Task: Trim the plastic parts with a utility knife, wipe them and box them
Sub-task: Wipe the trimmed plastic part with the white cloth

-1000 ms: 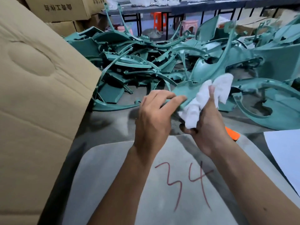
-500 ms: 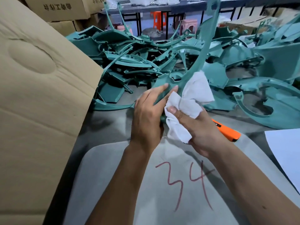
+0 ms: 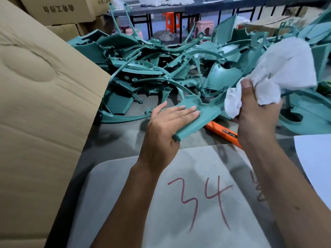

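Observation:
My left hand (image 3: 166,126) grips the near end of a teal plastic part (image 3: 202,113), fingers flat on its top face. The part tilts up and away to the right above the table. My right hand (image 3: 256,111) is closed around a crumpled white cloth (image 3: 279,68) and holds it against the part's far end. An orange utility knife (image 3: 220,130) lies on the table below the part, partly hidden behind my right wrist. A big pile of teal plastic parts (image 3: 152,74) covers the table beyond my hands.
A large cardboard box flap (image 3: 41,104) rises at the left. A grey mat marked "34" (image 3: 197,203) lies under my forearms. A white sheet (image 3: 315,158) sits at the right edge. Stacked cartons (image 3: 59,11) and stools stand at the back.
The part has swung down from nearly upright to a low tilt. My left hand shifted to its near end. The right hand with the cloth moved up and right along it.

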Available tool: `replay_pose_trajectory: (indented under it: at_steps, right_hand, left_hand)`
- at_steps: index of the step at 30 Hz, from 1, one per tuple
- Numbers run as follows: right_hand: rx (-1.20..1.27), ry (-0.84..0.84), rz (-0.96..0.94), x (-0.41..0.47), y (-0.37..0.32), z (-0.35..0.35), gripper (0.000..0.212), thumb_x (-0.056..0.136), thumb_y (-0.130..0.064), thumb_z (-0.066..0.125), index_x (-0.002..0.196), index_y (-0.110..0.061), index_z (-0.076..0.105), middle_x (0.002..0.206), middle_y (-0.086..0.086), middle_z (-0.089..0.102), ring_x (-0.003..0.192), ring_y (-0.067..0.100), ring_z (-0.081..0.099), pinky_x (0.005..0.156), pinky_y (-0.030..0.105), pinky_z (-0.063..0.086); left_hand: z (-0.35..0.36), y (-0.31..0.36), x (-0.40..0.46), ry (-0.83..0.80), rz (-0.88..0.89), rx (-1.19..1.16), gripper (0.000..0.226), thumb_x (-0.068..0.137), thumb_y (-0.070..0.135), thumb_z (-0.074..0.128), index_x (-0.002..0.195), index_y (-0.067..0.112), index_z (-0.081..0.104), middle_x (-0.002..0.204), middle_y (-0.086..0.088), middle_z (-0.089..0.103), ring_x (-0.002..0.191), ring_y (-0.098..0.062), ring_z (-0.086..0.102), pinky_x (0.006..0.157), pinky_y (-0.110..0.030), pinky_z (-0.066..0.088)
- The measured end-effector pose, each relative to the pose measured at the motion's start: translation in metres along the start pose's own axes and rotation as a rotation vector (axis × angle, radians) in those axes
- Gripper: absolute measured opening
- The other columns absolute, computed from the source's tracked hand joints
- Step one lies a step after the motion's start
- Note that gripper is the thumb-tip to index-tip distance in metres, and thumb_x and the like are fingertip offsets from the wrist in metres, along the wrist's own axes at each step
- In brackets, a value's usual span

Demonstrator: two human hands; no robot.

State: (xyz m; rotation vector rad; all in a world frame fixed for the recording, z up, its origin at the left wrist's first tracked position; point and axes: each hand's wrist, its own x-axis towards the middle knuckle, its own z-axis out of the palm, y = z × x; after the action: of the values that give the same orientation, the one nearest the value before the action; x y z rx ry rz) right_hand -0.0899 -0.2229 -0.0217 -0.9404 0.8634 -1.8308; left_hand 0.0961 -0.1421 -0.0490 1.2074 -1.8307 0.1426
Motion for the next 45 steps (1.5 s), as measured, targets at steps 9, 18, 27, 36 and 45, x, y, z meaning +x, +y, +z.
replay_pose_trajectory:
  at_steps: [9,18,27,36,45]
  right_hand:
    - [-0.157,-0.561,0.321,-0.086,0.016,0.022,0.011,0.095,-0.024,0.076,0.092,-0.015,0.07,0.077,-0.008,0.072,0.069,0.005,0.066,0.057,0.017,0.05]
    - [0.028,-0.307,0.374,-0.051,0.012,0.024,0.009,0.091,-0.028,0.076,0.089,-0.035,0.081,0.093,-0.003,0.079,0.085,0.017,0.076,0.073,0.047,0.064]
    - [-0.057,-0.115,0.053,-0.021,0.012,0.011,0.012,0.091,-0.028,0.077,0.079,-0.029,0.079,0.082,-0.013,0.076,0.078,0.008,0.07,0.071,0.032,0.058]
    - [-0.166,0.04,-0.044,-0.011,0.012,0.003,0.017,0.089,-0.036,0.081,0.096,-0.028,0.068,0.093,-0.013,0.076,0.093,0.014,0.074,0.088,0.052,0.061]
    - [-0.565,0.026,-0.271,-0.008,0.015,-0.006,0.028,0.095,-0.021,0.075,0.12,-0.016,0.063,0.102,-0.015,0.068,0.091,0.004,0.066,0.086,0.026,0.054]
  left_hand:
    - [0.005,0.003,0.002,0.079,-0.113,-0.064,0.026,0.096,0.01,0.065,0.117,-0.004,0.072,0.115,-0.017,0.073,0.11,-0.03,0.069,0.093,-0.047,0.052]
    - [-0.006,-0.011,0.003,0.05,-0.057,-0.088,0.058,0.072,-0.014,0.05,0.124,0.003,0.071,0.129,-0.006,0.069,0.127,-0.015,0.061,0.109,-0.038,0.043]
    - [-0.021,-0.016,0.001,0.023,-0.208,-0.344,0.045,0.083,-0.026,0.059,0.113,0.003,0.077,0.114,-0.004,0.076,0.112,-0.014,0.07,0.099,-0.027,0.051]
    - [-0.054,-0.031,-0.002,-0.018,-0.438,-0.558,0.051,0.066,-0.025,0.05,0.076,0.014,0.082,0.081,-0.007,0.078,0.077,-0.033,0.073,0.06,-0.038,0.054]
    - [-0.066,-0.046,-0.004,0.145,-0.696,-0.605,0.017,0.039,-0.001,0.049,0.055,0.002,0.053,0.058,-0.014,0.044,0.055,-0.021,0.037,0.05,-0.022,0.03]
